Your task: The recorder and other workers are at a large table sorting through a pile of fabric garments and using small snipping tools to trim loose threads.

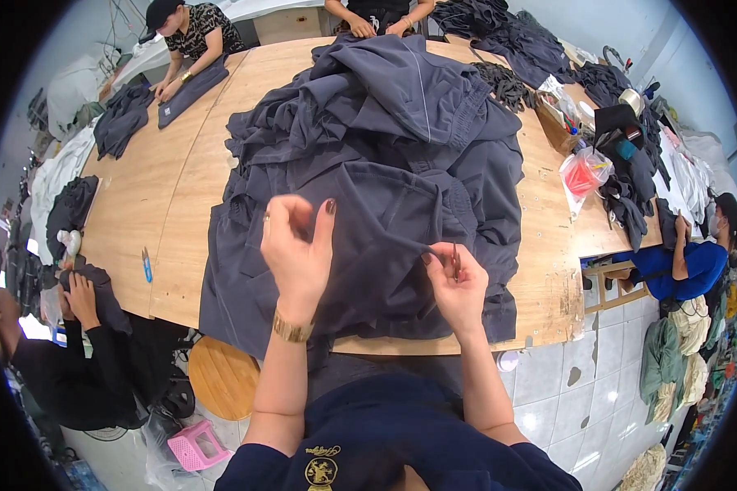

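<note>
A large heap of dark grey garments (303,123) with elastic waistbands covers the middle of the table in front of me. My left hand (295,258) is raised over the near garment, its fingers loosely bent and the thumb standing apart; I see nothing between them. At the right, my right hand (460,286) pinches the edge of a dark grey garment (377,254) between thumb and fingertips, lifting a fold. A small, slim dark reddish tool (455,263), perhaps thread snips, shows among the fingers of that hand.
Blue-handled snips (146,266) lie left on the wooden table (176,176). Other people work at the far left, far side, near left and right. A red plastic bag (585,173) and more dark garments lie right. A wooden stool (223,378) and pink stool (198,444) stand below.
</note>
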### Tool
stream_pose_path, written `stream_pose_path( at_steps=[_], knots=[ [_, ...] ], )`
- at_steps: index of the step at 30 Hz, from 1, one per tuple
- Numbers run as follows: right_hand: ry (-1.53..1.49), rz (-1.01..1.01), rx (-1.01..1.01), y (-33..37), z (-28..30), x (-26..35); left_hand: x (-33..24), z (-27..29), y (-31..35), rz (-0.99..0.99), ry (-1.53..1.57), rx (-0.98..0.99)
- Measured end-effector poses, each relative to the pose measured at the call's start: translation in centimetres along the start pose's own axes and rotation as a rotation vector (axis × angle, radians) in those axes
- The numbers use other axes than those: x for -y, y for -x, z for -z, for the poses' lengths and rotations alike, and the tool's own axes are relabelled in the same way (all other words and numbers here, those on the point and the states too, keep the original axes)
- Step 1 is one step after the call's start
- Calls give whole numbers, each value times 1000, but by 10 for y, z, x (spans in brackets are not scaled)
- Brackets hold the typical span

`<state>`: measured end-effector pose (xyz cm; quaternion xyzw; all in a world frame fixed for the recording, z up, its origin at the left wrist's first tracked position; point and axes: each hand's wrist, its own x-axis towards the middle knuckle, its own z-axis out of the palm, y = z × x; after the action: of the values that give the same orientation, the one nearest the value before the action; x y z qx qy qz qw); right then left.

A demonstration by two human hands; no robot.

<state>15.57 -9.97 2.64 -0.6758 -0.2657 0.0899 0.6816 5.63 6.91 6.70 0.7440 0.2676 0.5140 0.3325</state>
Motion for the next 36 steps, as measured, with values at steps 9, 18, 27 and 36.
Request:
stream_pose_path(
  at_steps=[9,18,27,36],
  knots=[
    [258,336,111,8,-11,21,-17,22,18,345,-258,588],
    [434,612,381,10,-7,23,9,15,19,805,692,502],
    [483,617,409,14,-12,18,22,25,32,902,1058,484],
    [-439,-151,-206,-26,29,21,28,82,29,596,382,332]
  ],
)
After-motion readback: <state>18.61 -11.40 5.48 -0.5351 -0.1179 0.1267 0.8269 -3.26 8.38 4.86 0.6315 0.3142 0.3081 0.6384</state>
